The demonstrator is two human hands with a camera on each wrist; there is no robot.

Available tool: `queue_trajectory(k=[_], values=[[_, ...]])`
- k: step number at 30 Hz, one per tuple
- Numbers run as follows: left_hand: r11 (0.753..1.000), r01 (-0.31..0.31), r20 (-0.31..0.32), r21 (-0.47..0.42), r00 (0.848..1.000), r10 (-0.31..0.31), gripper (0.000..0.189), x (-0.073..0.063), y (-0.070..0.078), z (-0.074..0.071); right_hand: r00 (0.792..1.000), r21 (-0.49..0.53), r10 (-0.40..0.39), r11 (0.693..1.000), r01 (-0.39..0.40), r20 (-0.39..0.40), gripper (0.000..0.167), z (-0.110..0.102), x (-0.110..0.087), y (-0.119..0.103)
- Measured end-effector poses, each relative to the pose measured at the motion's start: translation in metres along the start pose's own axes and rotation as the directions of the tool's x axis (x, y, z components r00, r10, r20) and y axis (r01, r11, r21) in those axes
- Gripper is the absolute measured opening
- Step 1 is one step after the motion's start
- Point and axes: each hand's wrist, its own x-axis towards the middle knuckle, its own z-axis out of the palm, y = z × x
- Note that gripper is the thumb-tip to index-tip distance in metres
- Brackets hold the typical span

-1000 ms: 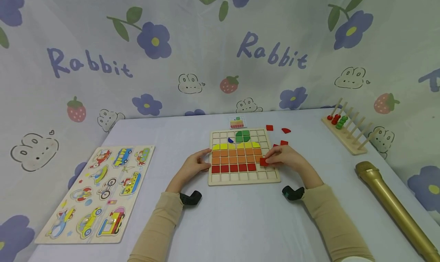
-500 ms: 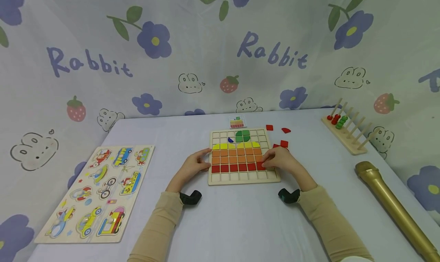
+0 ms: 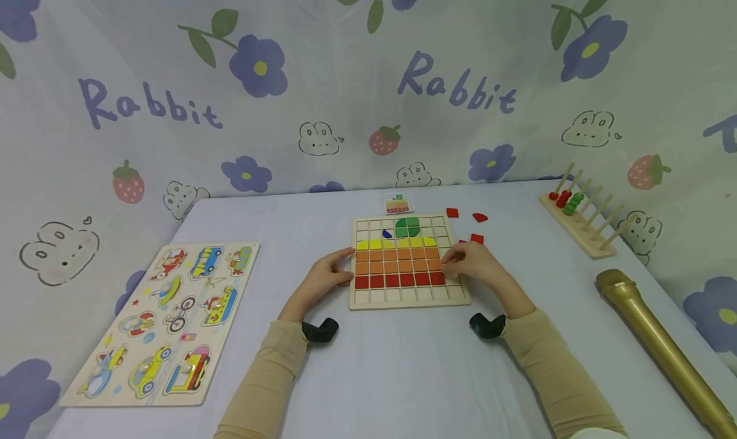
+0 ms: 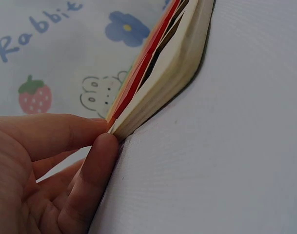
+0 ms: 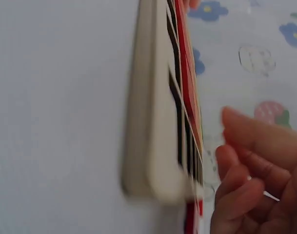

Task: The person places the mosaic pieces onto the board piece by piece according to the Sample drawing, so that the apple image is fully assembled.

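Observation:
A wooden grid board [image 3: 397,300] lies mid-table in the head view. Its cells hold a row of red squares [image 3: 400,280], two orange rows [image 3: 397,261], yellow pieces [image 3: 376,244], green pieces [image 3: 407,227] and a small dark blue piece [image 3: 387,233]. The left hand [image 3: 322,276] touches the board's left edge with thumb and forefinger spread along it; the left wrist view shows the fingertips [image 4: 107,141] against that edge. Over the board's right side hovers the right hand [image 3: 472,263], fingers bent loosely. In the right wrist view, its fingertips [image 5: 228,117] are apart with nothing between them.
Loose red pieces [image 3: 452,213] lie beyond the right hand, one partly hidden. A small picture card [image 3: 398,203] stands behind the board. To the left is a vehicle puzzle [image 3: 164,324]; to the right, a peg rack with beads [image 3: 578,228] and a gold microphone [image 3: 662,343].
The right hand brought a red square left into the right end of the red row, let it go and drew back slightly. The left hand stayed at the board's edge.

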Motion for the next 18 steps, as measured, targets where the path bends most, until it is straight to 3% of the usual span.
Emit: queue_trajectory(k=[5,8,18], values=[[1.0,0.005,0.0,0.001,1.0,-0.005,0.058,0.001,0.0,0.0,0.987,0.098,0.083,0.993,-0.07,-0.138,0.026,-0.032,-0.004,0.016],[1.0,0.017,0.002,-0.006,1.0,-0.017,0.059,0.001,-0.001,0.0,0.974,0.11,0.135,0.987,-0.117,-0.18,0.029,-0.046,-0.007,0.028],[1.0,0.019,0.005,-0.016,1.0,-0.019,0.059,0.001,0.0,0.0,0.974,0.009,0.185,0.983,-0.185,-0.131,0.034,-0.047,-0.003,0.046]])
